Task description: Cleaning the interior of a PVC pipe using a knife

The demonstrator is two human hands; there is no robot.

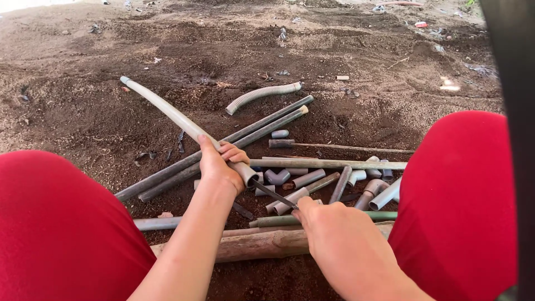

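The left hand (218,164) was closed around a bent pipe (178,118) near its cut end, the pipe running off toward ten o'clock. The right hand (329,228) clasped a thin blade (273,195), its tip touching that end.

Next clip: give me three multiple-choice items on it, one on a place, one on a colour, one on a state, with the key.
1. Where does the corrugated hose lie?
A. On the soil beyond the long pipes
B. Across the knees
C. In the right hand

2. What colour covers the person's legs?
A. Blue
B. Red
C. Grey

3. How is the curved pipe held?
A. Lying loose
B. Gripped near its end by the left hand
C. Gripped by both hands

Key: 1 A, it rests on bare soil; 2 B, both knees show red; 3 B, only the left fingers wrap it, while the right hand holds a thin blade.
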